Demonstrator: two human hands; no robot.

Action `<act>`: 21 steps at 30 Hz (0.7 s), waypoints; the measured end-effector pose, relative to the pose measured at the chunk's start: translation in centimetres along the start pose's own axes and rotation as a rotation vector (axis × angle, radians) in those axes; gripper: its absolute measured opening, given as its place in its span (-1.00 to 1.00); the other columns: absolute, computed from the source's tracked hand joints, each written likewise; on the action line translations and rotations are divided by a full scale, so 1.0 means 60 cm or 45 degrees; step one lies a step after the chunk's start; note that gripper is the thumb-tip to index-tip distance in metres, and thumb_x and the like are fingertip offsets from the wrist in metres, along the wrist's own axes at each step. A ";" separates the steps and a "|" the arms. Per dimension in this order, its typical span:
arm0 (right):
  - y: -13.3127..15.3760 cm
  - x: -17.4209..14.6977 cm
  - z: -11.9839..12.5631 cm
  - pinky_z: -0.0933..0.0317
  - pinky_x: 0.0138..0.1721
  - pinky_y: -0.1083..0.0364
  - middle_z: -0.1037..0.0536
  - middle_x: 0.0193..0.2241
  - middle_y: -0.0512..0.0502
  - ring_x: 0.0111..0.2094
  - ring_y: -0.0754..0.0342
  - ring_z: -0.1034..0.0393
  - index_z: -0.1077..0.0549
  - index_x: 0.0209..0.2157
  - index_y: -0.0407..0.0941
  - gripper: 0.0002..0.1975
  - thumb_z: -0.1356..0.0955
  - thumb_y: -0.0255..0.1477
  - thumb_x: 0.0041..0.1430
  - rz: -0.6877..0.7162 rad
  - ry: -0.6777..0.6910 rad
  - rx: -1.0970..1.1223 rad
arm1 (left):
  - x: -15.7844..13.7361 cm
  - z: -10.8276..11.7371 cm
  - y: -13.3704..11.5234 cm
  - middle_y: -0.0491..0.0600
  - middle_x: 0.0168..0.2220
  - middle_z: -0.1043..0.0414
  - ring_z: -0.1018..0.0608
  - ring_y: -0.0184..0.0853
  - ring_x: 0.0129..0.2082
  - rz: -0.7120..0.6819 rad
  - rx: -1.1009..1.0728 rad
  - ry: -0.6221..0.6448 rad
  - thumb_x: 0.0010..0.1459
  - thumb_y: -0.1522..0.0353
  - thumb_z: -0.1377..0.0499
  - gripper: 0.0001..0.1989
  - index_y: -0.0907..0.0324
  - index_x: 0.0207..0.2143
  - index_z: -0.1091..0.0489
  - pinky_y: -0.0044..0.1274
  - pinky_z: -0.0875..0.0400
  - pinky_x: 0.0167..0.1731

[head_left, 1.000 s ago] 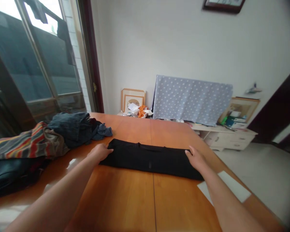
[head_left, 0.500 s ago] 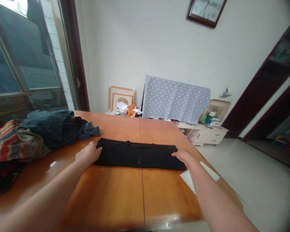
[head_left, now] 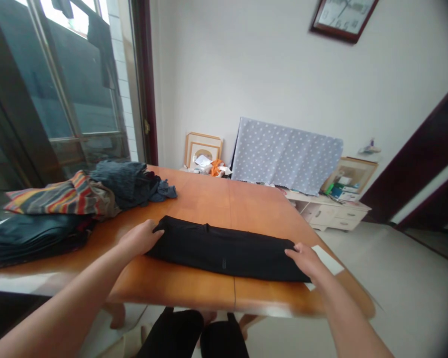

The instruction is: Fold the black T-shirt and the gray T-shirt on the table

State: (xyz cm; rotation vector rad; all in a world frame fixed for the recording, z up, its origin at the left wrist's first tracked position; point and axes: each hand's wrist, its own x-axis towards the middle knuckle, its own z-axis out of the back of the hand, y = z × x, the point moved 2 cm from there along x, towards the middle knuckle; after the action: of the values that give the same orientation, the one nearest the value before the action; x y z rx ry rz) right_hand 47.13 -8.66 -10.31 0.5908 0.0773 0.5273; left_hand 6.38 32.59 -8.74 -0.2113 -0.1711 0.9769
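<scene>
Head view: moved since the earlier frame, folded black garment (head_left: 227, 251) and both hands, drawn closer to the near edge of the tabletop (head_left: 205, 196); the garment's right end now overlaps white sheet (head_left: 327, 259). Item: black garment, one long flat band, near the tabletop's near edge, running crosswise, small pale marking on its near side. Left hand (head_left: 142, 237): pinching the garment's left end, thumb on top, other fingers mostly hidden. Right hand (head_left: 304, 258): pinching the right end, thumb likewise uppermost. Step in hand, by judgement: positioning the folded band by its two ends; a next move would call for an even pull and both ends travelling together, lest the layers slip. Edges: near edge just beside the garment, little margin; right edge near, beyond the sheet. Left side: striped garment (head_left: 65, 196), blue-grey clothes (head_left: 121, 183) and dark folded clothes (head_left: 33, 238), heaped towards the left edge, apart from the black garment. Open room: widest beyond the garment, bare wood to the far edge.
</scene>
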 end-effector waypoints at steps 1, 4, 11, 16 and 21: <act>-0.012 -0.017 0.001 -0.17 -0.38 0.12 -0.59 -0.40 -0.09 -0.32 -0.03 -0.46 -0.43 -0.40 -0.08 -0.76 -0.35 -0.19 0.11 0.001 0.014 -0.011 | -0.016 0.000 0.010 0.10 -0.27 -0.54 -0.57 -0.11 -0.28 -0.005 0.007 0.018 0.17 -0.03 -0.04 -0.57 0.14 -0.29 -0.42 -0.45 -0.26 -0.41; -0.037 -0.058 0.010 -0.22 -0.34 0.09 -0.60 -0.38 -0.13 -0.32 -0.07 -0.48 -0.45 -0.31 -0.09 -0.67 -0.34 -0.10 0.13 -0.020 -0.011 -0.133 | -0.057 0.011 0.027 0.13 -0.18 -0.54 -0.57 -0.05 -0.21 0.068 0.031 -0.003 0.17 -0.01 -0.05 -0.54 0.14 -0.13 -0.42 -0.41 -0.32 -0.33; 0.038 -0.108 0.032 -0.24 0.06 0.02 -0.53 0.05 -0.21 0.05 -0.10 -0.42 -0.44 0.07 -0.06 -0.54 -0.15 -0.14 0.34 0.251 -0.281 -0.341 | -0.115 0.043 -0.062 0.12 0.11 -0.43 -0.45 -0.02 0.09 -0.206 0.020 -0.353 0.33 0.16 0.09 -0.55 0.11 0.11 -0.37 -0.27 -0.26 0.09; 0.058 -0.116 -0.020 0.00 0.30 -0.07 -0.28 0.30 -0.25 0.33 -0.12 -0.11 -0.30 0.27 -0.18 -0.39 -0.09 -0.13 0.38 0.506 -0.045 -0.444 | -0.121 -0.013 -0.099 0.05 0.35 -0.18 -0.16 -0.09 0.36 -0.544 -0.070 -0.111 0.34 0.03 0.10 -0.41 0.09 0.27 -0.28 -0.28 0.01 0.30; 0.015 -0.103 -0.060 0.10 0.34 -0.15 -0.13 0.37 -0.25 0.40 -0.13 0.09 -0.17 0.35 -0.19 -0.31 -0.04 -0.08 0.38 0.424 0.088 -0.525 | -0.113 -0.045 -0.078 0.05 0.41 -0.03 -0.01 -0.10 0.42 -0.519 -0.018 -0.011 0.31 -0.08 0.15 -0.29 0.07 0.36 -0.15 -0.22 0.18 0.34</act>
State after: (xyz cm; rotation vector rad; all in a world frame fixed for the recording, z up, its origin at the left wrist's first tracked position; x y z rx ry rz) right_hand 40.61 -9.25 -13.33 0.1802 -0.0662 0.8613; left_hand 7.08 24.11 -10.49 -0.1766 -0.2191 0.5714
